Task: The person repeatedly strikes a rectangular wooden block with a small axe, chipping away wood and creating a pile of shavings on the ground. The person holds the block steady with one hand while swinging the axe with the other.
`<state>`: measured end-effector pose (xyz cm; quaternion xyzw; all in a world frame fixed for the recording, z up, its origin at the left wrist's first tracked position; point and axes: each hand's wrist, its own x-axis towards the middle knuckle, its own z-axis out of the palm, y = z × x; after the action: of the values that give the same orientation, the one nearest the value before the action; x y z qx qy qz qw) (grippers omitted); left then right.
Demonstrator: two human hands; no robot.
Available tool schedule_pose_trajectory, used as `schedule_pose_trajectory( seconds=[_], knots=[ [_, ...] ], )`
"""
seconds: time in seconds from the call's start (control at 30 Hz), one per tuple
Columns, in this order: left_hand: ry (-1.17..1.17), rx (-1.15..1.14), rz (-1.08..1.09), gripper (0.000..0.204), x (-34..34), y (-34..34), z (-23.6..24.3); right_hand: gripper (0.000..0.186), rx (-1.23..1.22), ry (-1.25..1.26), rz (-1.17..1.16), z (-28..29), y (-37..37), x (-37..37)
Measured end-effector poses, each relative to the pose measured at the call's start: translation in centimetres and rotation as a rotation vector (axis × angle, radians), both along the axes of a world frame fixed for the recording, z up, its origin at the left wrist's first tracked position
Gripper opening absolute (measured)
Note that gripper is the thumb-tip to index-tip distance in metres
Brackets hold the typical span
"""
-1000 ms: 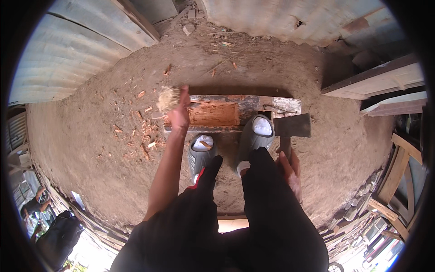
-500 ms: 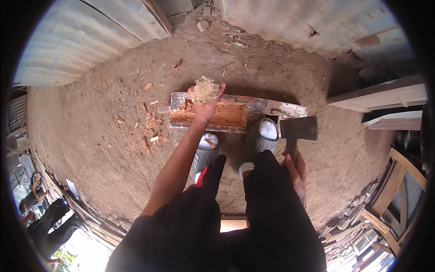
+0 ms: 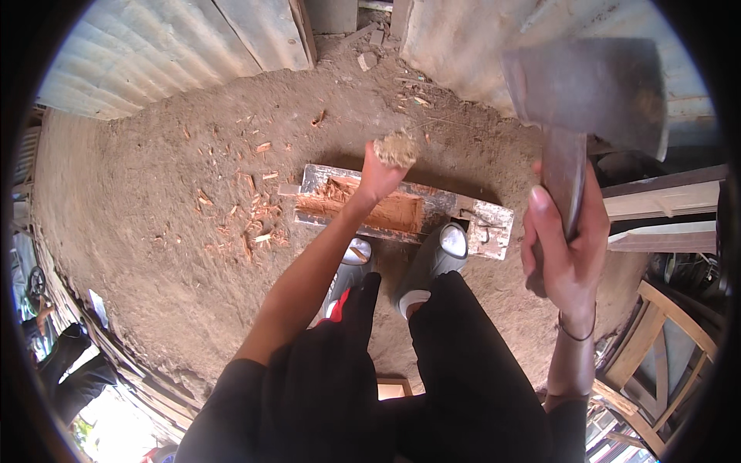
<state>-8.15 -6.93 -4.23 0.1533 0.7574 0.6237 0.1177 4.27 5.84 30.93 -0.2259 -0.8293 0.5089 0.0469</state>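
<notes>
Raised at the right, my right hand grips an axe by its handle, the dark head high above my thigh. My left hand is closed on a wooden piece with a pale, frayed top; its lower end is hidden. Beneath that hand lies a weathered wooden board with a hollowed, reddish-brown recess and a bent metal piece near its right end. My grey shoes stand at the board's near edge.
Wood chips are scattered on the dirt floor at the left. Corrugated metal sheets line the far side. Leaning boards and a wooden frame are at the right. A person's legs show at the lower left.
My right hand has lifted the axe from beside my right shoe up high at the right. My left hand has shifted rightward with the frayed piece.
</notes>
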Motion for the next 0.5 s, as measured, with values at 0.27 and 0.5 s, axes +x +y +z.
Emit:
schedule_pose_trajectory(
  seconds=[0.27, 0.5],
  knots=[
    [-0.007, 0.108, -0.171, 0.067, 0.6, -0.1, -0.4, 0.044, 0.467, -0.152, 0.467, -9.8, -0.5, -0.9],
    [0.054, 0.077, -0.015, 0.019, 0.2, -1.2, -1.1, 0.043, 0.129, -0.022, 0.139, -3.7, -3.1, -4.1]
  ],
)
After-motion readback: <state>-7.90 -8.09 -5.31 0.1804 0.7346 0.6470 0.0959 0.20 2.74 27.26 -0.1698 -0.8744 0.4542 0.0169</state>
